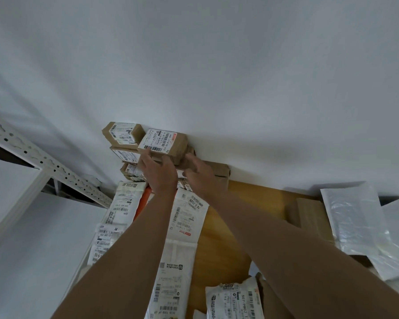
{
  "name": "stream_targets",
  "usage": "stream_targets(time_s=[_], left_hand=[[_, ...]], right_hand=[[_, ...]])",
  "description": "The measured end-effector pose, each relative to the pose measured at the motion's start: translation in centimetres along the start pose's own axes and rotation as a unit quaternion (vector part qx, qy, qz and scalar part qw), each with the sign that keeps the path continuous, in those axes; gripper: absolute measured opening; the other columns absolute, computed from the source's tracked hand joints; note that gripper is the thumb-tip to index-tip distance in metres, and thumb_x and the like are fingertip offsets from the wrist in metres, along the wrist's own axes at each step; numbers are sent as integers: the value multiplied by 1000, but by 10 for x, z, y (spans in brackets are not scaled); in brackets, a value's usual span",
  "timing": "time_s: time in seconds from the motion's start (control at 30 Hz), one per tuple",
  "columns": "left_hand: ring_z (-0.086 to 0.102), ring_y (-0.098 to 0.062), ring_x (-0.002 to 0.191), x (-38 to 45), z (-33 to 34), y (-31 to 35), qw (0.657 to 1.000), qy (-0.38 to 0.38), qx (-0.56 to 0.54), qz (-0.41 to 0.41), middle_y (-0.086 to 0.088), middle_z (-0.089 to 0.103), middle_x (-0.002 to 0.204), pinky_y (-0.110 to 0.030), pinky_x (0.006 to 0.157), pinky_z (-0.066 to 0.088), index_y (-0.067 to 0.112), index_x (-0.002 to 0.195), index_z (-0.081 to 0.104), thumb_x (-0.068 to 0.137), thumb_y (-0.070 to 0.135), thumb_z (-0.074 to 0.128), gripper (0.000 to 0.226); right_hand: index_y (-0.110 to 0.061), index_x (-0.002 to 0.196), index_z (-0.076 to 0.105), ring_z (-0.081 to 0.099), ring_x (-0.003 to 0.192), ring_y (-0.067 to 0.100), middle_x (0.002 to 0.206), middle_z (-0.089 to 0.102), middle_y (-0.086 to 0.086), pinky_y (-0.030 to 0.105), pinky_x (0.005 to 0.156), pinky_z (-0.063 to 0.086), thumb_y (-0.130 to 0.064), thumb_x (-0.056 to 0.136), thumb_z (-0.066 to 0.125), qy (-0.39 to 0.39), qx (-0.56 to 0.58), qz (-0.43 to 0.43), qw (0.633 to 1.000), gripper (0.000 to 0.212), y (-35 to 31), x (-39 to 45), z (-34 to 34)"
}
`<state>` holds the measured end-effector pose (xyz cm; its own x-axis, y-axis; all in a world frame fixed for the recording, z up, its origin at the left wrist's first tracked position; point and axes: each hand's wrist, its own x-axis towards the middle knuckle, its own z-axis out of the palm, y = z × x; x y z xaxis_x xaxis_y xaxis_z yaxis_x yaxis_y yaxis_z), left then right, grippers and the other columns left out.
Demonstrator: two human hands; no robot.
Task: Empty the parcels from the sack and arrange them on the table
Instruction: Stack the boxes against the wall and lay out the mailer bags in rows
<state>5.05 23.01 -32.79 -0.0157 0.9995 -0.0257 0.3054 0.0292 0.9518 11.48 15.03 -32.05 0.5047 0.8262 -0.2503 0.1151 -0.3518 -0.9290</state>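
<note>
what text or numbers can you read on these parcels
"507-P802": label on the white bag at the near edge.
"507 P802": label on the far left box, partly blurred.
"442 L714 00 015": label on the top box, uncertain.
All other labels and barcodes: too small or blurred to read.

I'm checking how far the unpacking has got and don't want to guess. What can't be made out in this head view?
- The sack: nowhere in the frame.
- Boxes low in the stack against the wall: hidden behind the left hand and right hand.
- Whether the hands grip the top box: their fingertips are hidden from view.
- White mailers at right: cut off by the frame edge.
- Label text: mostly too small to read.
</note>
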Motion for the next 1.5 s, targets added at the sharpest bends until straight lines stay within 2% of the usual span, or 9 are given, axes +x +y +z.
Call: stream_targets(time_s=[0.17,0.37,0.6,0.77,0.83,0.97,1.07,1.27,1.5], left_hand=[[35,-30,127,-43,17,-11,996,-25,53,65,-9,34,139,-56,101,41,10,128,43,85,16,50,44],[47,-22,109,-135,51,-30,952,-199,120,200,-7,47,124,-42,91,48,12,125,52,90,12,48,35],[48,-20,125,-214,106,-48,836,-510,203,-6,-5,46,143,-29,94,41,15,142,42,100,27,47,44],[56,-20,102,-240,136,-43,796,-556,212,-110,-12,58,124,-30,82,42,12,131,54,100,21,44,33],[56,-20,100,-244,138,-45,804,-547,212,-94,-13,59,123,-29,85,43,7,129,56,101,19,44,33],[56,-31,115,-228,130,-55,900,-391,144,-129,-14,54,133,-43,97,49,19,147,34,95,36,54,59],[55,-34,122,-210,127,-72,889,-405,130,-170,-16,53,137,-51,102,47,29,150,30,84,50,62,76],[58,-24,116,-197,125,-71,862,-464,109,-176,-5,61,128,-36,98,48,18,142,48,94,26,60,49],[62,-8,94,-183,119,-55,900,-426,42,-81,9,67,107,-28,86,54,27,127,60,94,16,61,35]], right_hand=[[-3,114,64,55,109,29,115,64,12,43,99,38,-11,91,50,170,-243,-34,955,28,64,-42,-47],[-9,137,44,41,126,40,138,46,18,49,105,35,-38,91,51,222,-407,250,850,55,178,-100,-134],[3,123,53,57,109,45,122,56,27,51,91,49,-69,79,40,180,-446,163,861,85,204,-136,-192],[-15,154,-4,37,135,40,154,22,19,50,104,40,-79,77,53,77,-330,299,892,115,207,-140,-206],[-15,154,-7,34,137,39,155,19,17,47,104,41,-67,82,60,94,-340,249,902,111,209,-138,-209],[-14,153,18,37,133,42,153,33,10,43,92,49,-33,85,69,126,-493,77,858,88,222,-129,-201],[-22,154,18,40,132,40,160,18,11,39,83,52,-20,90,62,116,-485,47,866,78,225,-127,-194],[-29,147,37,62,102,34,160,0,19,36,79,56,-9,95,52,114,-359,33,926,58,232,-122,-187],[-22,141,29,59,103,18,121,55,0,41,88,54,-25,91,63,232,35,134,963,60,212,-98,-194]])
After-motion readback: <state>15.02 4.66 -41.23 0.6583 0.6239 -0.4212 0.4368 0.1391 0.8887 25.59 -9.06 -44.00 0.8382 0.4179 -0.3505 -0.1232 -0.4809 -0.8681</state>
